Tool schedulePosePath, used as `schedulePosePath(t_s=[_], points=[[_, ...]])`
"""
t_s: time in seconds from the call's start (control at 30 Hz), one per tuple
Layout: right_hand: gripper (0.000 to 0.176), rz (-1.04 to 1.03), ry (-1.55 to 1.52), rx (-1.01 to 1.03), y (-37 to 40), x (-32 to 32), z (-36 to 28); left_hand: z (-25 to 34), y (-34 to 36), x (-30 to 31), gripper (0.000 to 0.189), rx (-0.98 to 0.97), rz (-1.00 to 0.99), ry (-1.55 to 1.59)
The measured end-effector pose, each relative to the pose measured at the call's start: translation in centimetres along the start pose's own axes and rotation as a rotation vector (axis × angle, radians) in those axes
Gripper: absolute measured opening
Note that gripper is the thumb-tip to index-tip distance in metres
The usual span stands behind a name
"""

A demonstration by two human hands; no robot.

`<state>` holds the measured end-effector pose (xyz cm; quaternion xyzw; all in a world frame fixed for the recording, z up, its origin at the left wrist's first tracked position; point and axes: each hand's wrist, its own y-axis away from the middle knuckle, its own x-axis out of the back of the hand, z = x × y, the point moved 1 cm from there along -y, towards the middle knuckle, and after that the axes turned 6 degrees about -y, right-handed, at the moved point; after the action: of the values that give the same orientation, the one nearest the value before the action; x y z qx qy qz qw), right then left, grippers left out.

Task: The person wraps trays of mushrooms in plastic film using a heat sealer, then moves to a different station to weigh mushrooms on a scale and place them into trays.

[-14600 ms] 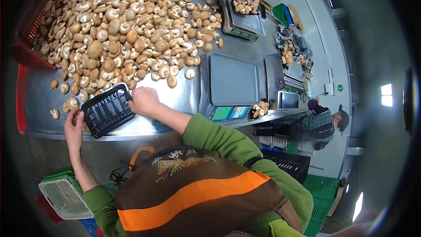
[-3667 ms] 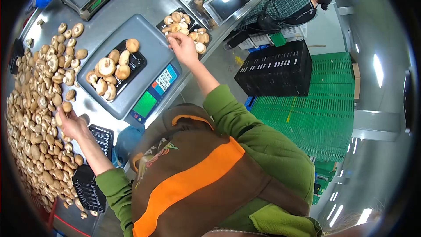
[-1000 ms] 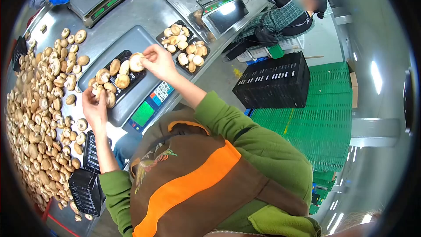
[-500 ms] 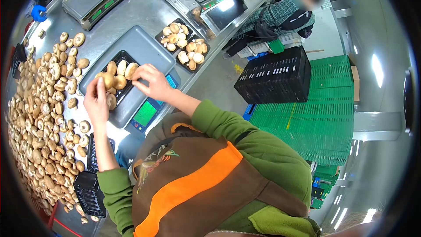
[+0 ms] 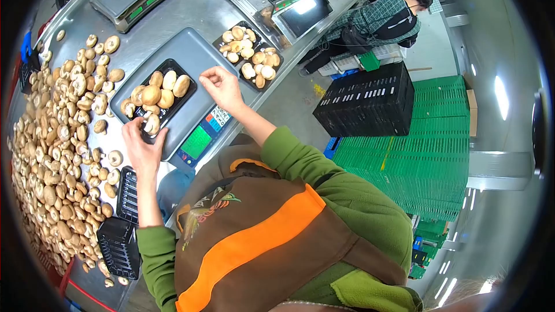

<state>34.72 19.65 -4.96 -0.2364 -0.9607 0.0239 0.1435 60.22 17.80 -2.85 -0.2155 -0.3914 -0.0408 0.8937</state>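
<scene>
A black plastic tray (image 5: pixel 184 103) with several brown mushrooms (image 5: pixel 151 95) in it rests on the grey pan (image 5: pixel 199 52) of a weighing scale. My left hand (image 5: pixel 143 149) is at the tray's near end, thumb and fingers closed around a pale-stemmed mushroom (image 5: pixel 151 125). Just right of the tray, my right hand (image 5: pixel 224 88) hovers over the pan with loosely curled fingers and nothing visible in it. The scale's green display (image 5: pixel 196 142) is lit below the pan; its digits are too small to read.
A large heap of loose mushrooms (image 5: pixel 58 167) spreads along the left. Black trays (image 5: pixel 118 248) lie near my left forearm. Two filled trays (image 5: pixel 260 68) stand beyond the pan, near a machine with a screen (image 5: pixel 306 14). Another person (image 5: pixel 376 17) sits behind black crates (image 5: pixel 367 101).
My right hand has moved away from the mushrooms to the right, leaving one in the tray. My left hand has shifted down to the mushroom at the tray's near end.
</scene>
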Motion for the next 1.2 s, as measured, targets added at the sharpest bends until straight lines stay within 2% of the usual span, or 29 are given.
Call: schedulePosePath(t_s=[0.07,0.13,0.17,0.23,0.3,0.37,0.43,0.5,0.53,0.63,0.7,0.77,0.8,0.93,0.97,1.03,1.07,1.1,1.13,1.2], points=[[0.015,0.007,-0.008,-0.039,-0.1,-0.1,-0.2,-0.7,0.6,-0.8,0.045,0.001,0.023,-0.019],[0.016,-0.01,-0.013,-0.008,-0.2,-0.1,-0.7,-0.8,0.8,-0.6,0.044,0.195,-0.051,0.171],[0.016,-0.018,-0.014,0.008,-0.3,-0.1,-0.9,-1.0,0.6,-0.1,0.044,0.19,-0.05,0.173],[0.017,-0.022,-0.01,0.009,-0.5,0.1,-0.6,-2.0,-0.3,1.2,0.044,0.154,-0.297,0.336],[0.017,-0.031,-0.006,0.008,-0.3,0.2,-0.3,-3.2,-1.9,1.8,0.039,0.01,-0.337,0.243],[0.017,-0.059,0.064,-0.037,-0.3,0.4,-0.3,-3.2,-3.4,2.7,0.037,-0.054,-0.304,0.215],[0.02,-0.061,0.106,-0.016,-0.3,0.6,-0.3,-4.6,-3.5,2.5,0.044,-0.046,-0.353,0.188],[0.022,-0.054,0.146,0.0,-0.6,0.6,-0.1,-5.4,-3.4,2.1,0.052,0.117,-0.266,0.205],[0.027,-0.053,0.119,-0.053,-0.9,0.6,0.1,-5.6,-3.3,1.9,0.063,0.146,-0.278,0.222],[0.037,-0.084,0.078,-0.148,-2.1,0.2,1.0,-5.6,-3.4,1.1,0.068,0.23,-0.307,0.309],[0.042,-0.114,0.061,-0.181,-2.9,-0.2,1.1,-5.6,-3.7,0.5,0.07,0.228,-0.343,0.273],[0.049,-0.204,0.095,-0.301,-4.0,-0.9,0.9,-6.0,-3.8,-1.1,0.069,0.209,-0.397,0.325],[0.05,-0.226,0.095,-0.288,-4.6,-1.0,1.1,-5.4,-4.1,-1.5,0.069,0.214,-0.419,0.342],[0.05,-0.313,0.069,-0.33,-6.6,0.2,2.0,-4.7,-3.8,-2.5,0.087,0.309,-0.342,0.365],[0.05,-0.315,0.067,-0.33,-6.9,0.0,2.1,-5.0,-3.9,-2.6,0.087,0.31,-0.341,0.362],[0.048,-0.441,-0.101,-0.365,-7.4,-0.7,2.2,-4.4,-4.6,-3.4,0.085,0.35,-0.402,0.556],[0.047,-0.385,-0.056,-0.309,-7.8,-0.7,2.1,-3.8,-5.1,-3.4,0.082,0.388,-0.426,0.523],[0.046,-0.328,-0.009,-0.257,-8.2,-0.7,2.1,-4.6,-5.3,-4.6,0.08,0.345,-0.364,0.547],[0.046,-0.313,-0.119,-0.281,-8.9,-0.4,1.5,-3.5,-6.1,-5.0,0.079,0.352,-0.356,0.549],[0.049,-0.296,-0.002,-0.257,-11.1,1.6,-0.2,-1.2,-8.4,-5.2,0.077,0.357,-0.344,0.476]])
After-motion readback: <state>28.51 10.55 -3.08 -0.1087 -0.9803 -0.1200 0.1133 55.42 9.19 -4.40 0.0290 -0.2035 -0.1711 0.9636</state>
